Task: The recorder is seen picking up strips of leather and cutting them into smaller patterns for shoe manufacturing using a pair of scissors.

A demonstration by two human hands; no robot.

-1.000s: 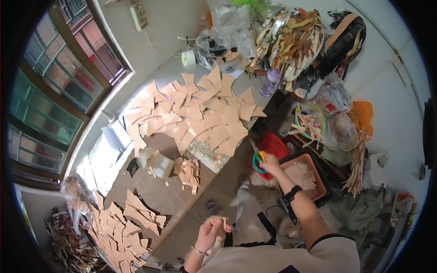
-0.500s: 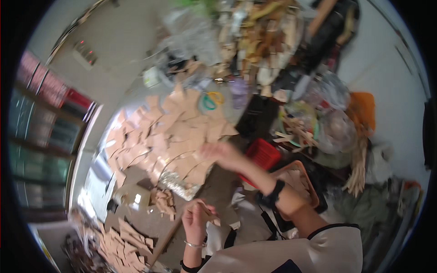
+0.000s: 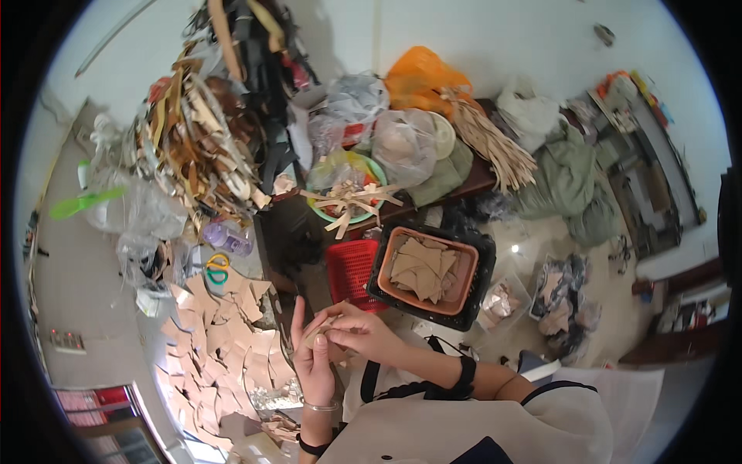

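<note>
My left hand (image 3: 314, 365) and my right hand (image 3: 363, 334) meet just beyond my lap. Between their fingertips is a small beige leather piece (image 3: 318, 331), pinched by both; its outline is mostly hidden by the fingers. One finger of my left hand points up, away from the piece. To the left of the hands, many flat, pinkish-beige leather pieces (image 3: 220, 340) overlap across the work table. Right of them, an orange-brown basin (image 3: 469, 280) set in a black tray (image 3: 481, 251) holds similar cut pieces (image 3: 421, 267).
A red plastic basket (image 3: 352, 271) stands beside the basin. Scissors with yellow and green handles (image 3: 217, 269) and a purple bottle (image 3: 228, 238) lie beyond the leather. Hanging strips (image 3: 205, 131), plastic bags (image 3: 403, 147) and a strip-filled bowl (image 3: 379, 205) crowd the back. Clear bins (image 3: 502, 301) sit to the right.
The view has swung right. My right hand has come back from over the spread leather pieces to my left hand, and both now grip a leather piece.
</note>
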